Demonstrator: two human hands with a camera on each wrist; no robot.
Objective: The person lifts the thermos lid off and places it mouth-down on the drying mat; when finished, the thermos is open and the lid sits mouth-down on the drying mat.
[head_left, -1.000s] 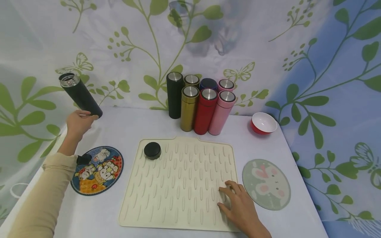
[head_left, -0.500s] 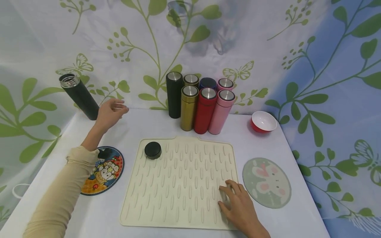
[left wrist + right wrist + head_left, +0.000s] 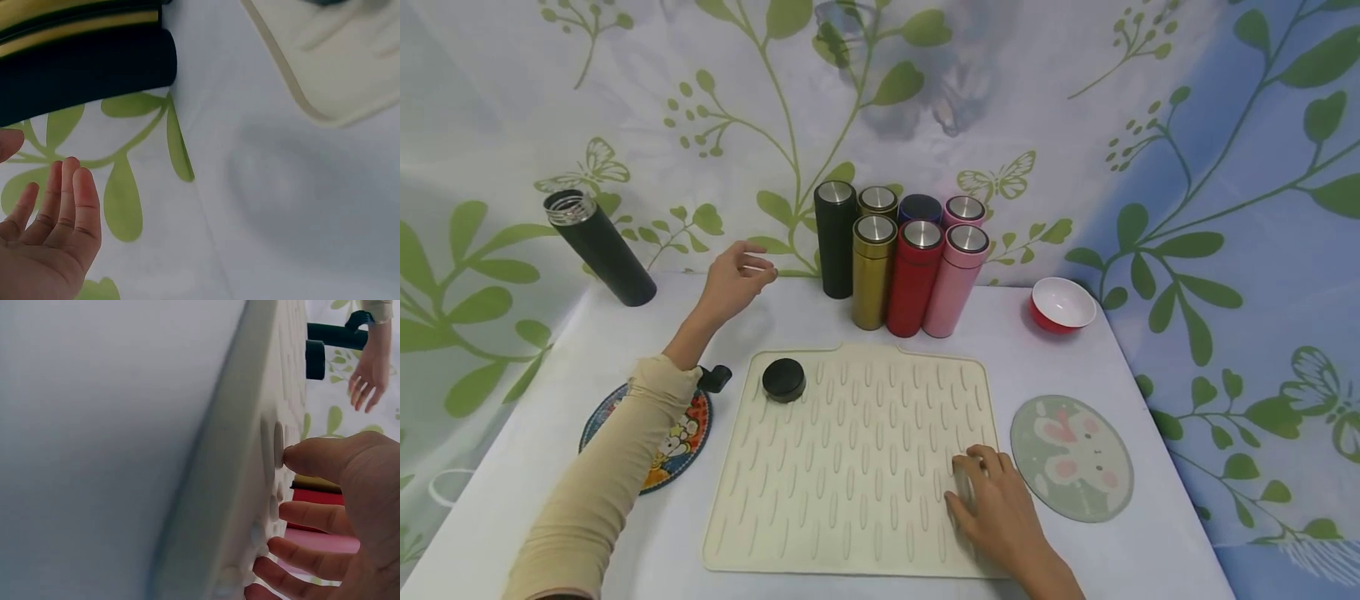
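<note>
My left hand point(image 3: 735, 279) hovers over the back of the table with loosely bent fingers, holding nothing. In the left wrist view its palm and fingers point(image 3: 56, 244) show, below a standing black thermos point(image 3: 100, 69). That thermos point(image 3: 835, 242) heads a cluster with gold, red, pink and dark blue ones, all capped. At the far left stands another black thermos point(image 3: 606, 254), lidless, its metal neck showing. A round black lid point(image 3: 784, 380) lies on the cream ridged mat point(image 3: 850, 533). My right hand point(image 3: 996, 504) rests its fingertips on the mat's right side, fingers relaxed.
A cartoon placemat point(image 3: 681, 454) lies partly under the left forearm. On the right are a pale green rabbit placemat point(image 3: 1071, 458) and a red bowl point(image 3: 1063, 305) with a white inside. A leaf-patterned cloth point(image 3: 880, 100) hangs behind the table.
My left hand has let go of the lidless black thermos, leaving it standing at the far left, and has moved right toward the thermos cluster. The right hand has stayed on the mat.
</note>
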